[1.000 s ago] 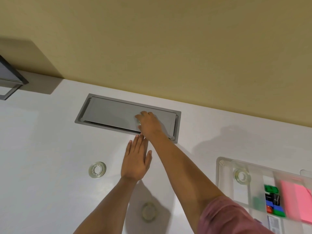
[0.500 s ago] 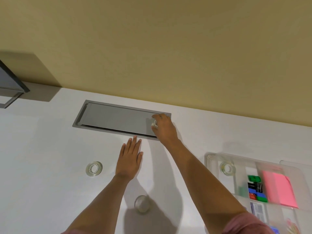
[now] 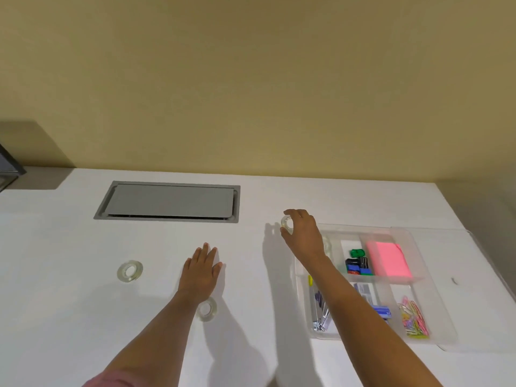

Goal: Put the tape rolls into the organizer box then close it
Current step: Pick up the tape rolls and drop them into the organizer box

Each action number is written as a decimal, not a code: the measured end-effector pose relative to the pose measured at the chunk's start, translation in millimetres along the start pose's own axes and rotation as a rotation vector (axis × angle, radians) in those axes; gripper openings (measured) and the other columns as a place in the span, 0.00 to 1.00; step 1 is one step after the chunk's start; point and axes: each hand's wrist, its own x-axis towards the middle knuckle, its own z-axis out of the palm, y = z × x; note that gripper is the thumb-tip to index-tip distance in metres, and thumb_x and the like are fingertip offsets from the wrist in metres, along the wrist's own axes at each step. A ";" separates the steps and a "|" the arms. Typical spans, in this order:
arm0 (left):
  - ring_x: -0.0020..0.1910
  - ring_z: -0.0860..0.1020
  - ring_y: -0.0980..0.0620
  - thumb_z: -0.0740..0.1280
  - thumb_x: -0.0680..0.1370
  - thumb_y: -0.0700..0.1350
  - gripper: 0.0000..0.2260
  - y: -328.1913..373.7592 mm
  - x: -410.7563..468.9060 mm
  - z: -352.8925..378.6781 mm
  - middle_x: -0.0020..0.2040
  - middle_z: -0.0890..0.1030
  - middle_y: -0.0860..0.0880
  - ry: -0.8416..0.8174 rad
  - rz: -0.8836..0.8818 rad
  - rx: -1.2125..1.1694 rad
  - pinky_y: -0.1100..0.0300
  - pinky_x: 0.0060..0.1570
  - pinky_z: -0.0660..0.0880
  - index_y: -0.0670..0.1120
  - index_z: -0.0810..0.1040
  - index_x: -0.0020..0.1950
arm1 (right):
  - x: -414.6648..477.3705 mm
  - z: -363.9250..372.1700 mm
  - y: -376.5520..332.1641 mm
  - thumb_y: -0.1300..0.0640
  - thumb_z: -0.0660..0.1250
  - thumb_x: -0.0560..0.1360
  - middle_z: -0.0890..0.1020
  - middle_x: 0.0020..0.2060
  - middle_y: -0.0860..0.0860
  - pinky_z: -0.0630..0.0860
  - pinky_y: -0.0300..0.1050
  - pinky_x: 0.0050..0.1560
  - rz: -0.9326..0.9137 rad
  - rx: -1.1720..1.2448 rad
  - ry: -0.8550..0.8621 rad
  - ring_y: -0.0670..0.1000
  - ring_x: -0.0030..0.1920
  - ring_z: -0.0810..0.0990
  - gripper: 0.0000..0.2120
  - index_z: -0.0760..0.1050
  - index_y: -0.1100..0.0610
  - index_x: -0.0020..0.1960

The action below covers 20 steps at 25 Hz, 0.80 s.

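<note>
A person's two bare hands work over a white counter set against a yellow wall. The right hand hangs above the counter just beside the far-left corner of a clear organizer box, its thumb and fingers pinched around a clear tape roll held on edge. The left hand lies flat on the counter, palm down, fingers spread slightly and holding nothing. A second tape roll lies flat on the counter right at the left wrist, partly covered by it. A third tape roll lies flat to the left, well apart from both hands. The organizer box stands open at the right of the counter, its clear lid lying out to the right side. In its far compartments sit a pink pad of sticky notes and, to the left of that, a cluster of green, blue, black and red binder clips. Coloured paper clips fill the near-right compartment, with a blue staple box just left of them, while the right forearm crosses above the box's left side. A grey hatch cover is set flush into the far side of the counter, left of the right hand
</note>
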 end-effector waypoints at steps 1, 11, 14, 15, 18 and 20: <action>0.78 0.48 0.47 0.47 0.82 0.52 0.23 5.7 -4.5 3.3 0.79 0.48 0.47 0.002 0.002 0.005 0.50 0.76 0.50 0.48 0.50 0.77 | -8.2 -4.1 9.8 0.59 0.66 0.76 0.74 0.64 0.55 0.76 0.49 0.53 0.023 0.013 0.022 0.56 0.63 0.71 0.19 0.71 0.56 0.66; 0.78 0.49 0.48 0.47 0.82 0.52 0.23 21.3 -14.4 10.9 0.79 0.48 0.47 -0.009 -0.028 0.006 0.49 0.75 0.50 0.48 0.51 0.77 | -37.2 -1.5 72.7 0.60 0.65 0.75 0.71 0.64 0.57 0.78 0.51 0.51 0.213 -0.065 -0.064 0.57 0.63 0.70 0.24 0.65 0.58 0.70; 0.78 0.49 0.48 0.47 0.82 0.52 0.23 20.6 -13.0 11.8 0.79 0.48 0.47 -0.005 -0.032 -0.002 0.49 0.76 0.50 0.48 0.51 0.77 | -32.5 7.2 74.6 0.61 0.65 0.76 0.70 0.65 0.57 0.76 0.50 0.54 0.196 -0.085 -0.125 0.57 0.65 0.69 0.24 0.63 0.60 0.70; 0.78 0.49 0.48 0.47 0.82 0.52 0.23 20.1 -12.0 12.2 0.79 0.48 0.47 -0.003 -0.032 -0.008 0.49 0.76 0.50 0.48 0.51 0.77 | -29.7 9.9 75.1 0.61 0.64 0.76 0.70 0.66 0.57 0.76 0.50 0.55 0.184 -0.094 -0.141 0.56 0.66 0.69 0.24 0.63 0.60 0.70; 0.78 0.49 0.48 0.48 0.82 0.52 0.23 17.3 -10.2 12.9 0.79 0.49 0.48 0.008 -0.029 -0.023 0.48 0.76 0.50 0.49 0.52 0.76 | -21.6 16.7 76.8 0.61 0.64 0.77 0.69 0.67 0.57 0.74 0.48 0.60 0.159 -0.121 -0.151 0.56 0.67 0.68 0.24 0.62 0.61 0.71; 0.78 0.49 0.48 0.48 0.82 0.53 0.22 15.1 -7.6 13.0 0.79 0.49 0.48 0.022 -0.027 -0.023 0.48 0.76 0.50 0.50 0.52 0.76 | -16.7 20.4 77.7 0.60 0.64 0.77 0.68 0.68 0.57 0.73 0.47 0.63 0.144 -0.138 -0.150 0.56 0.68 0.67 0.24 0.62 0.60 0.71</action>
